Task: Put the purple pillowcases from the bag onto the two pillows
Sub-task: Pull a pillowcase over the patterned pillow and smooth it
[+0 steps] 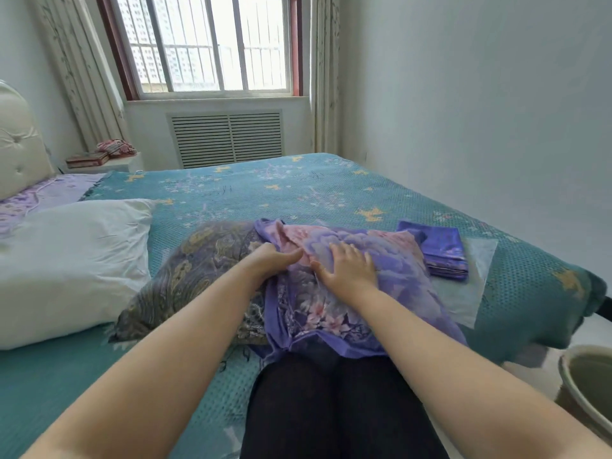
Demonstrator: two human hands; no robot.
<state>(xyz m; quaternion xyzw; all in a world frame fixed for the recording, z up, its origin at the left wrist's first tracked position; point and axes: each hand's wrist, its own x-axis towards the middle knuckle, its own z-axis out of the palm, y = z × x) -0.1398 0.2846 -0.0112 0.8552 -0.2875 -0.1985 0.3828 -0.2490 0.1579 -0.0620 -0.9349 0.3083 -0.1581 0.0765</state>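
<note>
A pillow with a grey-blue paisley cover (198,276) lies on the bed in front of me, its right half inside a purple floral pillowcase (381,260). My left hand (271,261) grips the bunched open edge of the pillowcase on top of the pillow. My right hand (347,265) lies flat with fingers spread on the covered part. A second, folded purple pillowcase (440,250) rests on a clear plastic bag (470,286) to the right. A bare white pillow (73,266) lies at the left.
The bed has a teal patterned cover (298,190). A padded headboard (16,144) and a nightstand with books (99,160) stand at the left. A round basin (586,385) sits on the floor at the right. My legs in dark trousers (331,409) are below.
</note>
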